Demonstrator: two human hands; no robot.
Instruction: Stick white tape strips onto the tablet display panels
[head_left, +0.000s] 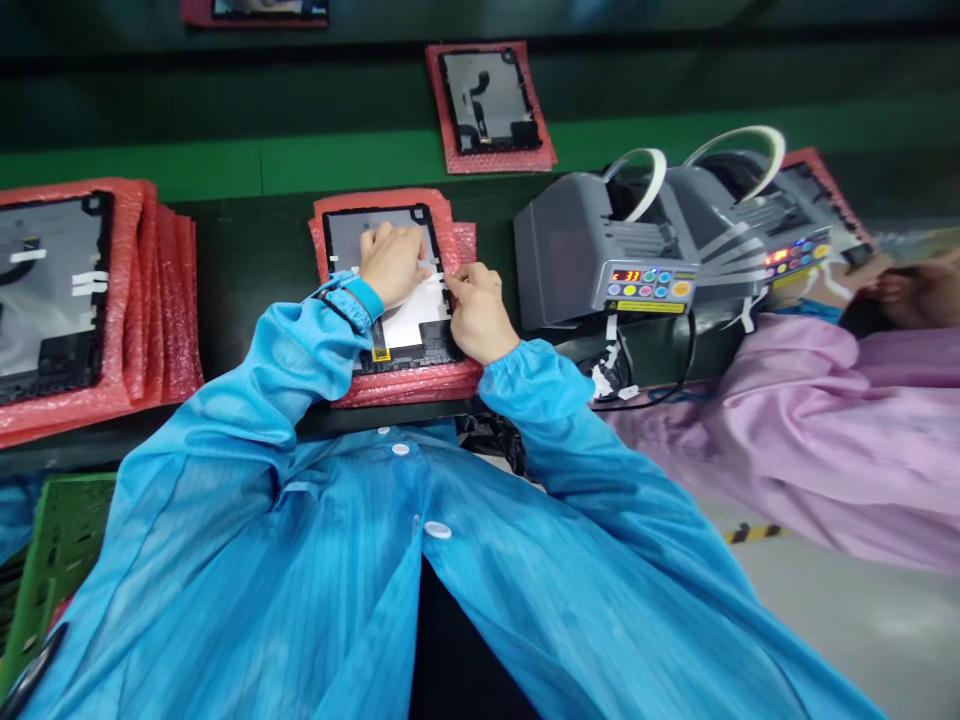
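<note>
A black-framed panel with a silvery back (352, 232) lies on a small stack of red bubble-wrap sheets (405, 385) right in front of me. My left hand (390, 265) rests flat on the panel's middle, fingers stretched out toward the right. My right hand (478, 310) is at the panel's right edge, its fingers curled and pinched together on the edge or on a strip there; what they pinch is too small to name. Both arms wear blue sleeves.
Two grey tape dispensers (600, 255) with coloured buttons stand to the right. A stack of panels on red bubble wrap (75, 300) lies at the left; another panel (491, 105) sits on the green belt beyond. A person in a pink coat (825, 430) works at the right. A green crate (52, 560) is lower left.
</note>
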